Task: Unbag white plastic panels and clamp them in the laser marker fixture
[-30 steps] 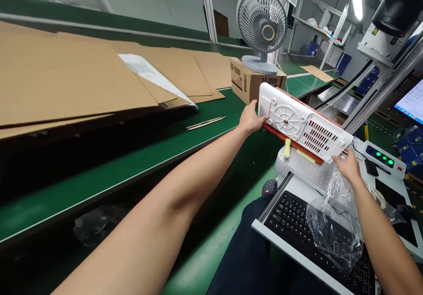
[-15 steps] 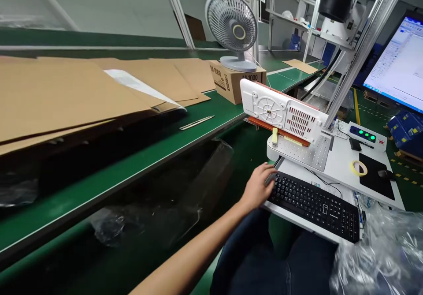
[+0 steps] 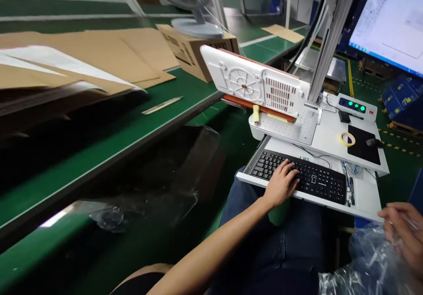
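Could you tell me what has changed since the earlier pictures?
The left hand and right hand have let go of the white panel. The left moved down and back, onto the keyboard. The right drew back to the lower right, and the clear plastic moved off the keyboard with it; its grip is unclear. The panel still stands upright, and the fan remains on its box.

Factory workshop: green bench (image 3: 194, 87), cardboard sheets (image 3: 132, 48), pallet (image 3: 406, 129)
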`<state>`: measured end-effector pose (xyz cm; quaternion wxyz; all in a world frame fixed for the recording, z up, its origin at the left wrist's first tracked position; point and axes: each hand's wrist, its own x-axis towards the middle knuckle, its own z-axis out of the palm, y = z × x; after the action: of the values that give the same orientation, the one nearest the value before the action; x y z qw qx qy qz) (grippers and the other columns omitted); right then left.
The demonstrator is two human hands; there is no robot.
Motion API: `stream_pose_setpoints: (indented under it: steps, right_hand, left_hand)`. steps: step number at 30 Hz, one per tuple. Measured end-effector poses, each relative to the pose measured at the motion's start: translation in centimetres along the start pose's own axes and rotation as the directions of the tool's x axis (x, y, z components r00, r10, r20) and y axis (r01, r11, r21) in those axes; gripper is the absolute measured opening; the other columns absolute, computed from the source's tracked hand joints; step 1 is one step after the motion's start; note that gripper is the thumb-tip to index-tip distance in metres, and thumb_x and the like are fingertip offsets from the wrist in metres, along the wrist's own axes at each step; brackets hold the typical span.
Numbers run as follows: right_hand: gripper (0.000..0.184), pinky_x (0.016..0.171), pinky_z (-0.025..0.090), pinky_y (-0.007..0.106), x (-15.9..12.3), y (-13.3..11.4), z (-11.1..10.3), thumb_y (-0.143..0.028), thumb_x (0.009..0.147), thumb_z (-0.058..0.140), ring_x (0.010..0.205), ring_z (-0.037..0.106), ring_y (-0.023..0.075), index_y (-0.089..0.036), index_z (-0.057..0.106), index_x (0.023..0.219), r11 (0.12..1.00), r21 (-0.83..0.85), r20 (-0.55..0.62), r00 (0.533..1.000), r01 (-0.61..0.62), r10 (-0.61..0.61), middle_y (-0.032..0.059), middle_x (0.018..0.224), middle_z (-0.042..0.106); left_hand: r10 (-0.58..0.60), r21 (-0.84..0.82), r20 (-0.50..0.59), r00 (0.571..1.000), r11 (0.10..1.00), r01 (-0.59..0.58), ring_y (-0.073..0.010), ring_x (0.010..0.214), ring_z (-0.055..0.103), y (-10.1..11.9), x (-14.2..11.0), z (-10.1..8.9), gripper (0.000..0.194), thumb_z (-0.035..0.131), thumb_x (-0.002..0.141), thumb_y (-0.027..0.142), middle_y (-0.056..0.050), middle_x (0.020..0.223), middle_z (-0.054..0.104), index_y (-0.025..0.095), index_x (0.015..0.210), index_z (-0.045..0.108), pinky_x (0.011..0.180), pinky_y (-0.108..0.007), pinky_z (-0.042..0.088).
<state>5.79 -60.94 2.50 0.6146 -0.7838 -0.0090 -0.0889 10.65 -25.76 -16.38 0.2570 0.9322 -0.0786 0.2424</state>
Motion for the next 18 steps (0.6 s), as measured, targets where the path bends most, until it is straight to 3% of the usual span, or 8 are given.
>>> stream_pose_setpoints:
  steps: [6, 11, 14, 18]
  right_hand:
    - [0.041, 0.053, 0.050, 0.028, -0.2, 3.2, 4.1, -0.060, 0.092, 0.090, 0.055, 0.057, 0.0142, -0.023, 0.078, 0.103, 0.988, 0.077, 0.199, 0.973, -0.130, 0.113, 0.0108, 0.099, 0.078]
    - [0.042, 0.054, 0.051, 0.027, 0.0, 2.8, 6.1, -0.060, 0.095, 0.087, 0.053, 0.058, 0.0124, -0.021, 0.076, 0.103, 0.989, 0.085, 0.319, 0.943, -0.124, 0.091, 0.0113, 0.100, 0.079]
    - [0.043, 0.053, 0.050, 0.026, 0.1, 2.5, 7.2, -0.061, 0.096, 0.087, 0.053, 0.058, 0.0121, -0.020, 0.075, 0.103, 0.988, 0.096, 0.350, 0.933, -0.124, 0.083, 0.0109, 0.098, 0.079]
    - [0.046, 0.051, 0.049, 0.023, -0.1, 2.6, 8.7, -0.063, 0.096, 0.086, 0.053, 0.058, 0.0120, -0.019, 0.073, 0.103, 0.976, 0.144, 0.371, 0.923, -0.164, 0.101, 0.0094, 0.093, 0.079]
  left_hand:
    - [0.032, 0.096, 0.133, 0.991, 0.994, -0.045, -0.0478, 0.169, 0.028, 2.3, 0.8, 0.7, 0.048, 0.058, 0.109, 0.050, -0.022, 0.168, 0.054, 0.020, 0.145, 0.072, 0.134, -0.072, 0.034]
    - [0.120, 0.091, 0.168, 0.978, 0.986, -0.137, -0.0439, 0.172, 0.022, 4.5, 2.1, 2.4, 0.053, 0.061, 0.107, 0.056, -0.018, 0.174, 0.049, 0.024, 0.149, 0.070, 0.139, -0.068, 0.029]
    - [0.141, 0.073, 0.201, 0.969, 0.985, -0.158, -0.0471, 0.171, 0.022, 4.9, 2.7, 3.2, 0.050, 0.065, 0.105, 0.057, -0.019, 0.174, 0.049, 0.022, 0.138, 0.077, 0.138, -0.072, 0.028]
    - [0.158, 0.010, 0.173, 0.972, 0.987, -0.162, -0.0494, 0.171, 0.021, 5.6, 2.5, 2.5, 0.047, 0.071, 0.102, 0.053, -0.018, 0.178, 0.043, 0.023, 0.137, 0.078, 0.137, -0.075, 0.028]
